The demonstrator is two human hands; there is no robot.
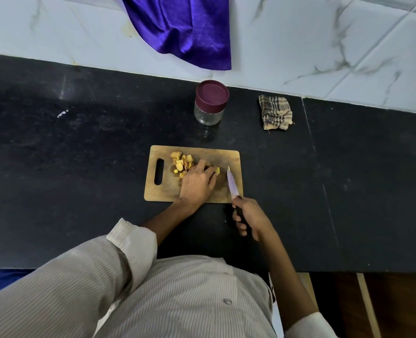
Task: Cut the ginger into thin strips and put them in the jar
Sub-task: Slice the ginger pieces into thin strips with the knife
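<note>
Pressing down on the rectangular wooden cutting board (228, 157), the left hand (197, 182) lay palm down with its fingers bent over a small yellow piece of ginger (217, 170), which peeked out just past the fingertips. The right hand (249, 219) was wrapped around the dark handle of a knife with a pale, shiny blade (231, 182); the blade slanted up and away from that hand, its tip just right of the held ginger and apart from it.

A loose pile of cut yellow-brown ginger pieces (181, 162) sat on the board just beyond and left of the left hand, near the board's slotted handle hole. Farther back on the black stone countertop (80, 154) stood a clear glass jar with a maroon lid (211, 102), the lid on, well apart from both hands. A crumpled checked cloth (275, 112) lay to the jar's right, and a shiny purple fabric (182, 28) hung over the white marble-patterned wall tiles (324, 40) behind.

A faint white mark on the countertop at far left was too small to read.
</note>
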